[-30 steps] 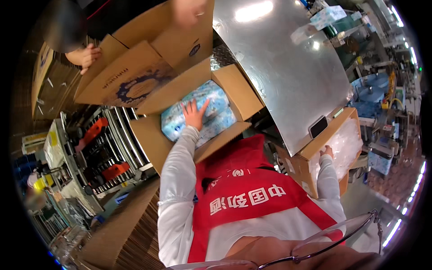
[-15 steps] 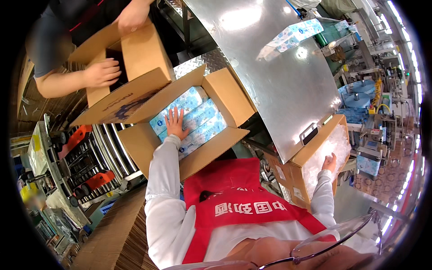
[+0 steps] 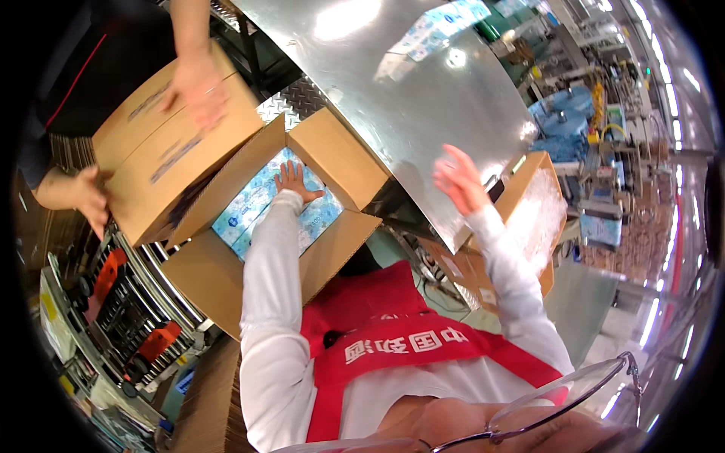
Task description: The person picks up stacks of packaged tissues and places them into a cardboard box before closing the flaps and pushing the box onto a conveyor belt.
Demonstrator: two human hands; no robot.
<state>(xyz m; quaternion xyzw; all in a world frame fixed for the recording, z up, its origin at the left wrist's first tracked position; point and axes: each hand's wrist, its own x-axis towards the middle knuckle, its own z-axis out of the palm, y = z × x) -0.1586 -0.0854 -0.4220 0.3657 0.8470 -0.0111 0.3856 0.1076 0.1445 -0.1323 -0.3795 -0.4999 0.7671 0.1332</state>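
Note:
My left hand point(image 3: 297, 183) lies flat with fingers spread on blue-and-white patterned packs point(image 3: 253, 198) inside an open cardboard box point(image 3: 336, 155). The packs sit side by side in the box, partly hidden by my forearm. My right hand point(image 3: 459, 180) is raised over the edge of the metal table, its fingers apart and slightly blurred, with nothing visible in them. Below it stands another cardboard box point(image 3: 545, 162) holding clear plastic film or bags point(image 3: 538, 215).
Across from me, a co-worker's hands point(image 3: 198, 90) are at a carton point(image 3: 170, 132) with its flaps folded over. A metal table point(image 3: 393, 98) holds a blue patterned pack point(image 3: 442, 29). A roller conveyor point(image 3: 151, 302) and stacked flat cardboard point(image 3: 204, 392) lie at left.
My right hand has moved from the plastic film up toward the metal table. My left hand has shifted across the packs. The co-worker's carton now has its flaps down and is turned.

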